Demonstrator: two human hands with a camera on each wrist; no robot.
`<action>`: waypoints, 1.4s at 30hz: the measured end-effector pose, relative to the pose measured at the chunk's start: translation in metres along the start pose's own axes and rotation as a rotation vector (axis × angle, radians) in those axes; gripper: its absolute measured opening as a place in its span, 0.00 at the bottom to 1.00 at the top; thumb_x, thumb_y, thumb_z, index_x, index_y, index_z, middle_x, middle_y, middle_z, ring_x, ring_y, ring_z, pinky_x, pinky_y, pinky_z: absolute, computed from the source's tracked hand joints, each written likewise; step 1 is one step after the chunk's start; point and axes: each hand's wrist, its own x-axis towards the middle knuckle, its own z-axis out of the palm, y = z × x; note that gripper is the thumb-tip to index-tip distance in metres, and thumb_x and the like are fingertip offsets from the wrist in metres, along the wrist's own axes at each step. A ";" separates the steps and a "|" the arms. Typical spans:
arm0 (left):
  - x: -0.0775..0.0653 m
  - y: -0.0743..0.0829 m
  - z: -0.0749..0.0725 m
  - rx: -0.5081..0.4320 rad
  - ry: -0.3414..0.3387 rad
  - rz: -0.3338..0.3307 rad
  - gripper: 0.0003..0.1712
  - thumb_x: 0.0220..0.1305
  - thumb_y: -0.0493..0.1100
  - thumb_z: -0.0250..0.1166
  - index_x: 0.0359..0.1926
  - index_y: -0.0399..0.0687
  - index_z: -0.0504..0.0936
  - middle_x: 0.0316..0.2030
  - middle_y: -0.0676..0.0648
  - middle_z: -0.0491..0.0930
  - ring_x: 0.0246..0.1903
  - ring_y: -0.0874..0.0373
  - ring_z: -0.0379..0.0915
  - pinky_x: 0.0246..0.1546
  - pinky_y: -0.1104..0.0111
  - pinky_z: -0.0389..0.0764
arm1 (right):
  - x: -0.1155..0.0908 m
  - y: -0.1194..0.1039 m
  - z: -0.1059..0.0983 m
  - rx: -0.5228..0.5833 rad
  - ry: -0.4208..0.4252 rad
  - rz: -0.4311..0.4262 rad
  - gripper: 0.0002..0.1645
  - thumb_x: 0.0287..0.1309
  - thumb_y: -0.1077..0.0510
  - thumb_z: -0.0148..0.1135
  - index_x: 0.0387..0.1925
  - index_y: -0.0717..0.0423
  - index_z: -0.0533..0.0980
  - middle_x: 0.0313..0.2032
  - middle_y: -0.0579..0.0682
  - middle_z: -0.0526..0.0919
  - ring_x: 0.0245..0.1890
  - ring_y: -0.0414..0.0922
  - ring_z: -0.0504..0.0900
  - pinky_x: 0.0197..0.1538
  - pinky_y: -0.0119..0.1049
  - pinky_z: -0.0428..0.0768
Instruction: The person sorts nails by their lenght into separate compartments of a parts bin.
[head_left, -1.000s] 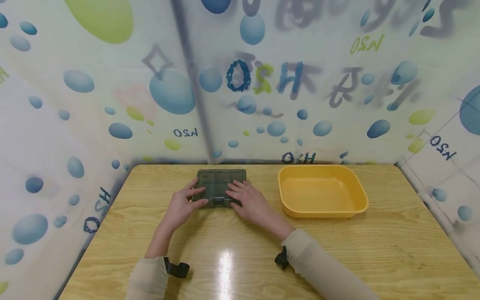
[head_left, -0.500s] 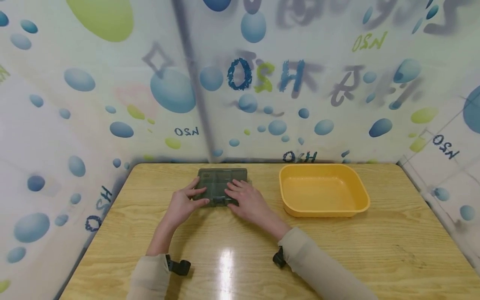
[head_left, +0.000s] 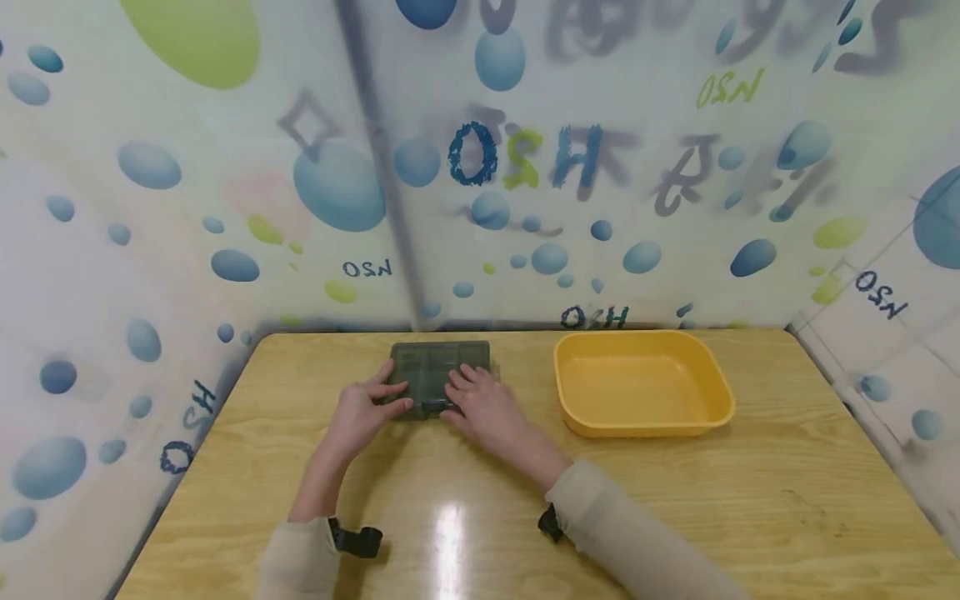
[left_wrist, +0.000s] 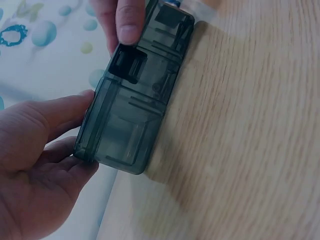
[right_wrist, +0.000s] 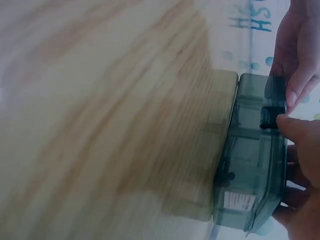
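Observation:
A dark translucent plastic compartment box (head_left: 431, 358) with its lid down sits near the table's back edge. My left hand (head_left: 358, 417) holds its left end, thumb at the front corner and fingers along the side and lid. The right hand (head_left: 489, 410) rests on the lid with its fingers spread, and its thumb is at the front latch (right_wrist: 270, 118). In the left wrist view, a fingertip touches the edge of the black latch (left_wrist: 128, 64). Divider walls and small dark items show through the front; a white label (right_wrist: 239, 201) is on the box's front.
A yellow plastic basin (head_left: 645, 430) stands to the right of the box on the wooden table (head_left: 675, 500). Behind the table rises a wall covering (head_left: 637, 67) printed with blue and green drops. Cameras are strapped to both wrists.
My right hand has shifted slightly left across the lid, its thumb coming to the latch. The left hand and the box stay in place.

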 end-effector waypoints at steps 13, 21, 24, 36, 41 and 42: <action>-0.001 -0.002 0.002 -0.042 0.045 -0.017 0.23 0.67 0.38 0.72 0.60 0.33 0.82 0.77 0.42 0.57 0.76 0.40 0.48 0.63 0.51 0.73 | 0.005 -0.013 0.003 -0.135 0.148 0.026 0.25 0.71 0.39 0.61 0.54 0.52 0.86 0.57 0.51 0.85 0.61 0.48 0.80 0.63 0.43 0.78; 0.000 -0.003 0.001 -0.009 0.065 -0.021 0.22 0.65 0.39 0.73 0.58 0.34 0.84 0.76 0.42 0.60 0.75 0.40 0.51 0.63 0.50 0.73 | 0.004 -0.016 0.007 -0.154 0.207 0.027 0.23 0.71 0.40 0.61 0.53 0.51 0.87 0.56 0.50 0.85 0.59 0.47 0.82 0.62 0.42 0.79; 0.000 -0.004 0.001 -0.005 0.064 -0.018 0.22 0.65 0.39 0.74 0.58 0.35 0.84 0.75 0.44 0.60 0.75 0.41 0.52 0.63 0.51 0.73 | 0.002 -0.015 0.007 -0.162 0.216 0.030 0.23 0.72 0.41 0.60 0.53 0.50 0.87 0.56 0.49 0.85 0.59 0.46 0.82 0.62 0.42 0.79; -0.004 -0.001 -0.001 0.026 0.050 0.000 0.22 0.65 0.39 0.73 0.58 0.35 0.84 0.76 0.41 0.60 0.75 0.40 0.51 0.61 0.50 0.75 | 0.001 -0.018 0.004 -0.133 0.205 0.024 0.23 0.72 0.40 0.60 0.52 0.51 0.87 0.56 0.50 0.85 0.58 0.46 0.83 0.61 0.43 0.79; -0.003 0.002 -0.001 0.093 0.034 0.026 0.22 0.66 0.40 0.72 0.58 0.34 0.84 0.76 0.39 0.59 0.74 0.39 0.54 0.59 0.50 0.77 | 0.002 -0.017 0.001 -0.148 0.180 0.047 0.23 0.70 0.39 0.62 0.52 0.49 0.87 0.56 0.49 0.86 0.58 0.45 0.83 0.60 0.42 0.80; -0.002 0.003 0.000 0.108 0.032 0.032 0.22 0.67 0.41 0.72 0.58 0.34 0.84 0.76 0.38 0.59 0.74 0.38 0.54 0.59 0.50 0.77 | 0.002 -0.017 0.000 -0.148 0.172 0.057 0.24 0.70 0.39 0.62 0.53 0.49 0.87 0.56 0.49 0.86 0.58 0.45 0.83 0.61 0.41 0.80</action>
